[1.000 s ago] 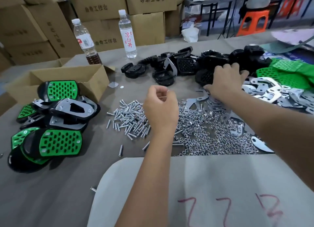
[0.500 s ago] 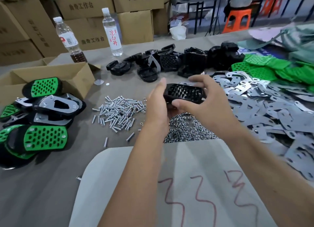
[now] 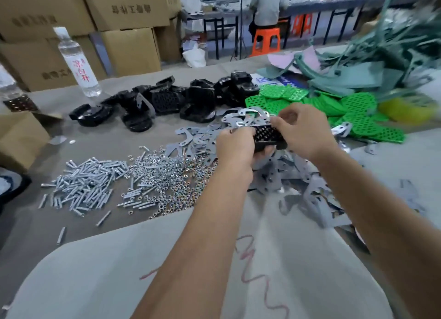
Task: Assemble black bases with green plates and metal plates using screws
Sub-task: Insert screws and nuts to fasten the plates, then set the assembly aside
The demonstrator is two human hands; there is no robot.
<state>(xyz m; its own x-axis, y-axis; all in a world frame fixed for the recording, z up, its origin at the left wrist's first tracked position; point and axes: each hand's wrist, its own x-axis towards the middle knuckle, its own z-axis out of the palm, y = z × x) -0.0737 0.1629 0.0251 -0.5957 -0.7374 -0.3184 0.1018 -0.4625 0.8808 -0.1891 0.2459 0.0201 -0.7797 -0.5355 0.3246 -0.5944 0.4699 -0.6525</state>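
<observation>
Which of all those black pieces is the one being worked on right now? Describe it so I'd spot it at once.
Start at the pile of flat grey metal plates in the middle of the table. Just above it, the left hand and right hand meet around one black base with a honeycomb of holes. Unlike the other black bases lying farther back, it is lifted off the table.

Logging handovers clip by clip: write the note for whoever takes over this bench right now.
Left hand and right hand both grip one black base, held above the metal plates. A metal plate sits at its far edge; whether it is in the hands is unclear.
Supplies: black bases behind, green plates right, screws left, nuts beside them.
Done: base picked up.
Left: add a green plate and a metal plate, then screw together.
</observation>
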